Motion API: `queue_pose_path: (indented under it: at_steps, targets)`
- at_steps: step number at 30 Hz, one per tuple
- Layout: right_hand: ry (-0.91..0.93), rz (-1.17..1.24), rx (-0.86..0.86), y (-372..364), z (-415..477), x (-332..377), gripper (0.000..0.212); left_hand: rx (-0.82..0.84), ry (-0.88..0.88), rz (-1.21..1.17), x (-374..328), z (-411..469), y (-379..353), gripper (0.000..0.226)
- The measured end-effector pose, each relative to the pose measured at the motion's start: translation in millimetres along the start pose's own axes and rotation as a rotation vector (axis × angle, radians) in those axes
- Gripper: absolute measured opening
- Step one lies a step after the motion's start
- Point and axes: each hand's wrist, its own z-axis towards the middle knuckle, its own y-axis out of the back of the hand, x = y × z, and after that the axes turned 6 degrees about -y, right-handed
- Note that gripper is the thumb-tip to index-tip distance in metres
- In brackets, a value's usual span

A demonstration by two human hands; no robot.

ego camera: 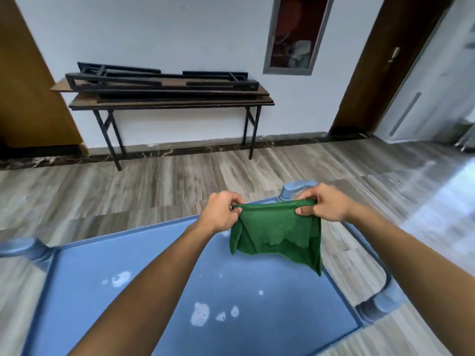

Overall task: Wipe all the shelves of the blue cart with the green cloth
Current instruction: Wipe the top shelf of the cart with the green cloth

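Observation:
The green cloth (277, 232) hangs folded in the air above the far right part of the blue cart's top shelf (257, 291). My left hand (221, 211) pinches its upper left corner and my right hand (321, 201) pinches its upper right corner, stretching the top edge between them. The shelf shows several pale whitish smudges (200, 314) on its surface. Lower shelves of the cart are hidden under the top one.
A blue cart handle post (290, 190) rises behind the cloth, another corner post (383, 301) at right and one at left (28, 249). A folding table (169, 104) stacked with folded tables stands against the far wall. Wood-look floor (128, 191) surrounds the cart.

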Motion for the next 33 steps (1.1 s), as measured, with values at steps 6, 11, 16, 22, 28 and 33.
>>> queue_pose_path:
  at_steps: [6,11,16,22,28,33]
  targets:
    - [0.028,0.003,-0.045,-8,73,-58,0.013,-0.048,0.113,0.053,15,67,-51,0.019]
    - [0.013,-0.266,0.201,-54,86,-89,0.012,0.218,0.217,0.202,51,57,-96,0.024]
    - [0.006,-0.427,0.318,-124,97,-109,0.052,0.23,0.281,0.329,97,32,-121,0.035]
    - [0.009,-0.42,0.107,-194,153,-117,0.076,0.297,0.461,0.471,157,31,-112,0.057]
    - [-0.02,-0.466,-0.048,-244,156,-139,0.071,0.445,0.681,0.401,168,-18,-116,0.108]
    - [-0.061,-0.432,-0.071,-255,117,-143,0.071,0.463,0.66,0.334,169,-37,-112,0.134]
